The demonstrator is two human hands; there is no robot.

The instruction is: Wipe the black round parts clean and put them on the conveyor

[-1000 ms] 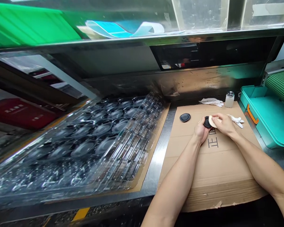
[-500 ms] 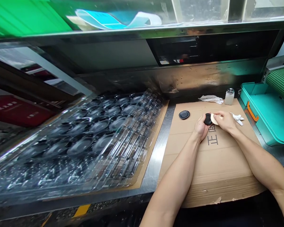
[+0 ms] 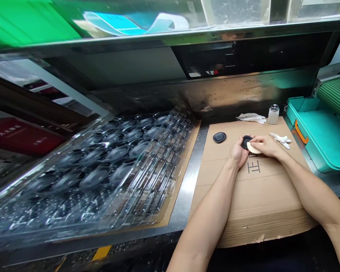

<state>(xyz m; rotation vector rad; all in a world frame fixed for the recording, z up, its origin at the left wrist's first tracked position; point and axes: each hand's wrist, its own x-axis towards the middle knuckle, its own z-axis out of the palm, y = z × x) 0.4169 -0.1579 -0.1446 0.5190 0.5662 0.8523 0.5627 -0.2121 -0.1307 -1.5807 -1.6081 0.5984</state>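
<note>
My left hand is closed round a round black plastic part with a raised rim, held above the cardboard sheet. In my right hand a cream-coloured round pad is pinched, its edge lying against the part's lower right side. A similar black part rests on the cardboard to the left of my hands. White gloves lie at the cardboard's far edge beside a small bottle with a metal cap. Another white glove is just beyond my right hand.
On the left, stacked clear plastic trays hold many black parts. A teal bin with an orange latch stands at the right, under a green mesh belt. A metal shelf crosses above the bench.
My right hand has shifted the pad down and slightly left across the black part, whose face now tilts up and shows its rim. The whole view has shifted a little.
</note>
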